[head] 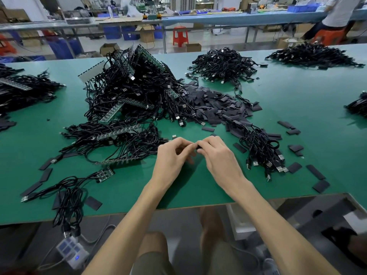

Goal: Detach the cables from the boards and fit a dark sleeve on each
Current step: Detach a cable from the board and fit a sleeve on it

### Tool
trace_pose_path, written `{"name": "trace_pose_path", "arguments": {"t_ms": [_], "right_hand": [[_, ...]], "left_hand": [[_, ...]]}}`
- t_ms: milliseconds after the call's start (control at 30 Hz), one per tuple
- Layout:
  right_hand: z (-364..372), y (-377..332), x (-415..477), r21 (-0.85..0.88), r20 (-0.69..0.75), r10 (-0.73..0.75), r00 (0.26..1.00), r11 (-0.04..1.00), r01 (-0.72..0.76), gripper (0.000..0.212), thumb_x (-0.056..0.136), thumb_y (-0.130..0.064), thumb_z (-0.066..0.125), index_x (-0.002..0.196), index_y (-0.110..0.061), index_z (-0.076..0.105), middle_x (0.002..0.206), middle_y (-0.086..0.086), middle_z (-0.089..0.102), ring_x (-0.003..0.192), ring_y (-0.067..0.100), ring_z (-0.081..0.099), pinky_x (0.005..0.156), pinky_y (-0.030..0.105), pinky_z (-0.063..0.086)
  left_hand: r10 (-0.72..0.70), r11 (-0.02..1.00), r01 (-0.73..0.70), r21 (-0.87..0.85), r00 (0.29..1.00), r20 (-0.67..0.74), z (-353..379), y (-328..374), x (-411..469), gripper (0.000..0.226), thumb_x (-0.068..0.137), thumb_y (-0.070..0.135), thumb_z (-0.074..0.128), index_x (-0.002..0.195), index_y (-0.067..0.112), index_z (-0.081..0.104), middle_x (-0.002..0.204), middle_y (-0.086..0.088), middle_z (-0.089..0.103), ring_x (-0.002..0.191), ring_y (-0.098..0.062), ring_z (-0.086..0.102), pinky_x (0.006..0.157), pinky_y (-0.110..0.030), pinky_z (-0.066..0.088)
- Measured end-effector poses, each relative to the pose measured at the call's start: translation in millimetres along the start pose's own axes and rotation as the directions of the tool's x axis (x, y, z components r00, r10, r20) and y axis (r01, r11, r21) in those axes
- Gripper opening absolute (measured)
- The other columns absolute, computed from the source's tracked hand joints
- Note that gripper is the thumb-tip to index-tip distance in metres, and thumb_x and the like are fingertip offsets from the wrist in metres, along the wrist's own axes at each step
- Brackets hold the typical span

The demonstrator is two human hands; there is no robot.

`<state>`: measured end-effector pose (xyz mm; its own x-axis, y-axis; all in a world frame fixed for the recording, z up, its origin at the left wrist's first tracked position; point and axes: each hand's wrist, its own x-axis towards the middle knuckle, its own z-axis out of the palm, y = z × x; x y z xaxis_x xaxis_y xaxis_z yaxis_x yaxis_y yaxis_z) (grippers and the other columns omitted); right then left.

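Note:
My left hand and my right hand meet fingertip to fingertip above the green table. Between them they pinch a small dark piece, mostly hidden by the fingers; a black cable leads from the left hand toward the boards. A big tangle of black cables on green boards lies ahead to the left. Flat dark sleeves are heaped in the middle. A bundle of loose cables with USB plugs lies to the right of my hands.
More cable piles lie at the far side, another at the left edge. A small board with cables lies front left; some hang over the table's front edge. Single sleeves are scattered front right. A person sits at the far right.

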<state>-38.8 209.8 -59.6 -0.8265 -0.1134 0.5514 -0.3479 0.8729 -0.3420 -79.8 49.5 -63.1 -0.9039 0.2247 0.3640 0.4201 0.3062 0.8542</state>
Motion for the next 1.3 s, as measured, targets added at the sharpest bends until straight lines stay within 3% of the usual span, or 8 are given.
{"name": "trace_pose_path", "arguments": {"t_ms": [200,433,567,933,1200,1300], "right_hand": [[2.5,0.8,0.8,-0.004,-0.002,0.049,0.999,0.999,-0.049,0.019,0.103,-0.014,0.059,0.113,-0.003,0.070,0.101,0.009,0.064,0.099,0.029,0.058,0.074,0.044,0.055],[0.7,0.7,0.5,0.043,0.019,0.038,0.999,0.998,-0.039,0.018,0.099,-0.009,0.064,0.113,0.000,0.070,0.102,0.012,0.064,0.100,0.030,0.057,0.079,0.047,0.053],[-0.1,0.8,0.8,0.044,0.024,0.023,0.999,0.999,-0.024,0.019,0.098,-0.006,0.066,0.115,0.001,0.071,0.102,0.012,0.065,0.101,0.029,0.057,0.080,0.044,0.054],[-1.9,-1.5,0.6,0.077,0.003,-0.023,1.000,0.997,0.022,0.020,0.097,-0.006,0.067,0.115,0.003,0.070,0.098,0.013,0.064,0.097,0.029,0.059,0.076,0.046,0.056],[-2.6,-0.9,-0.1,0.098,0.006,-0.040,0.999,0.994,0.039,0.020,0.095,-0.002,0.068,0.114,0.002,0.071,0.097,0.012,0.064,0.097,0.027,0.058,0.076,0.042,0.056],[-1.4,-0.9,-0.8,0.087,0.001,-0.030,1.000,0.996,0.030,0.017,0.095,-0.002,0.068,0.112,0.001,0.071,0.097,0.011,0.063,0.098,0.026,0.057,0.076,0.042,0.056]], "left_hand": [[0.009,1.000,-0.009,-0.016,1.000,-0.008,1.5,-1.1,1.2,0.013,0.090,0.012,0.076,0.103,0.015,0.074,0.091,0.007,0.076,0.078,-0.016,0.073,0.079,-0.041,0.060],[-0.051,0.986,0.044,-0.163,0.998,-0.040,-2.1,-3.5,2.2,0.013,0.083,0.005,0.081,0.088,0.017,0.075,0.075,0.002,0.075,0.069,-0.015,0.072,0.071,-0.020,0.054],[-0.092,0.967,0.082,-0.241,0.995,-0.027,-3.7,-4.6,2.9,0.013,0.082,0.007,0.083,0.085,0.018,0.078,0.072,-0.005,0.075,0.069,-0.026,0.072,0.063,-0.031,0.054],[-0.114,0.944,0.100,-0.315,0.993,-0.028,-3.6,-4.7,4.3,0.008,0.086,0.004,0.077,0.087,0.012,0.076,0.077,-0.006,0.074,0.065,-0.020,0.070,0.061,-0.022,0.052],[-0.079,0.962,0.055,-0.268,0.994,-0.078,-4.5,-1.6,3.0,0.012,0.084,-0.003,0.074,0.083,0.008,0.077,0.076,-0.006,0.074,0.062,-0.022,0.070,0.064,-0.029,0.057],[-0.041,0.983,0.024,-0.184,0.995,-0.091,-2.4,-3.0,1.9,0.013,0.085,-0.001,0.075,0.080,0.012,0.077,0.072,-0.004,0.073,0.062,-0.023,0.069,0.064,-0.038,0.058]]}}
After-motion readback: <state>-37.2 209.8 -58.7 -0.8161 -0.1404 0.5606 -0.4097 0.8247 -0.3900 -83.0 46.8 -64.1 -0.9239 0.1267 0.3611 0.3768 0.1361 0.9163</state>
